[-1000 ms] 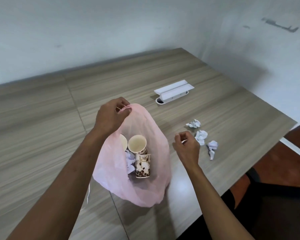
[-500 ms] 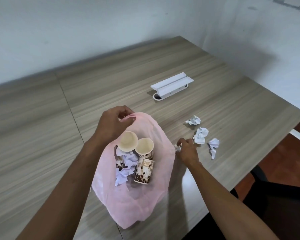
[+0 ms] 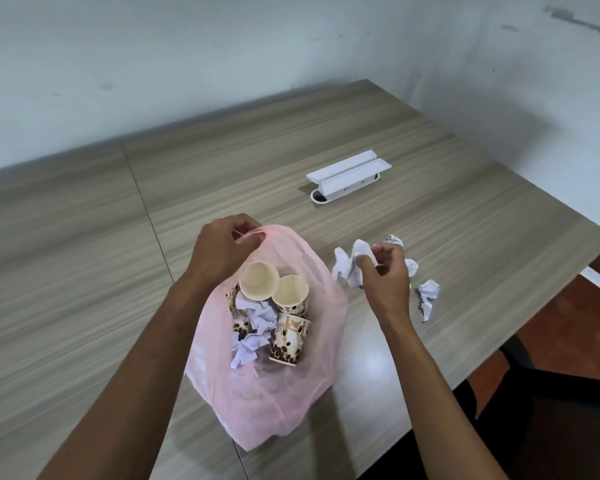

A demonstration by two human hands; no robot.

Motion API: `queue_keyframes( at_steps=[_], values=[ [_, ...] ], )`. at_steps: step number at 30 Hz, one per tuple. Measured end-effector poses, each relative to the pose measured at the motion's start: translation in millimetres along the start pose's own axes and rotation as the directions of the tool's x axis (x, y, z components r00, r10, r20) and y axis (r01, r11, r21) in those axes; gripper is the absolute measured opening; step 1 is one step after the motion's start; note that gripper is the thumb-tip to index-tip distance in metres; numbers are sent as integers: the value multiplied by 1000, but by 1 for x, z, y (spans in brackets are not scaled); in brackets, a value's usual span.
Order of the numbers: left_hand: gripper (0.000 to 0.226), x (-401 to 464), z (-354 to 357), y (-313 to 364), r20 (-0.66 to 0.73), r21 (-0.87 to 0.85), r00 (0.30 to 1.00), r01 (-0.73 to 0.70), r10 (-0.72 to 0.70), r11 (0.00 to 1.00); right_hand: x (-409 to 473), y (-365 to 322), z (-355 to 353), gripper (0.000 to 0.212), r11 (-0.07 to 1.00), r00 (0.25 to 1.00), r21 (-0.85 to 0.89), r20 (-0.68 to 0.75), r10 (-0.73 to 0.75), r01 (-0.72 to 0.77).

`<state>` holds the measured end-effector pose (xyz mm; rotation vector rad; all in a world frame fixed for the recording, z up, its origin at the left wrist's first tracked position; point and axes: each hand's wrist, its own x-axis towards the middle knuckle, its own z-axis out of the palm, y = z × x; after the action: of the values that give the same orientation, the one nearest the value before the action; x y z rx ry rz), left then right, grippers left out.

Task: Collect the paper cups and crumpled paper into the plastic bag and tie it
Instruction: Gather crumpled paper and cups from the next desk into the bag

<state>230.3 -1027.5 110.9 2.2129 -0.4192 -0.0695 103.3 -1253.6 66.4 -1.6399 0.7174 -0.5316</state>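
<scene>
My left hand [image 3: 222, 249] pinches the pink plastic bag [image 3: 302, 386] open mid-frame, cups [image 3: 288, 336] inside. Right hand [image 3: 383, 275] grips a crumpled paper [image 3: 352, 268] just right of it. If the flimsy rim sags, I'd probably miss.

Left hand [image 3: 222, 247] is raised with fingers curled in a pinch; right hand [image 3: 385, 271] pinches too, both forearms extended forward.

Bag mouth open — cups crowd it

Paper cups [image 3: 272, 289] and crumpled paper [image 3: 257, 315] fill the plastic bag [image 3: 319, 341] at 6 o'clock; bare table [image 3: 66, 271] lies at 9 o'clock.
</scene>
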Motion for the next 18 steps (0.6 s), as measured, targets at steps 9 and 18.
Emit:
queue_keyframes(
  at_steps=[9, 18],
  values=[
    [11, -1, 3, -4, -51, -32, 997, 49, -50, 998, -66, 21, 53, 31, 933, 701, -329, 700, 136, 147],
    [8, 1, 16, 0, -45, -95, 996, 70, -74, 993, -57, 13, 34, 14, 965, 849, -232, 528, 19, 122]
  ],
)
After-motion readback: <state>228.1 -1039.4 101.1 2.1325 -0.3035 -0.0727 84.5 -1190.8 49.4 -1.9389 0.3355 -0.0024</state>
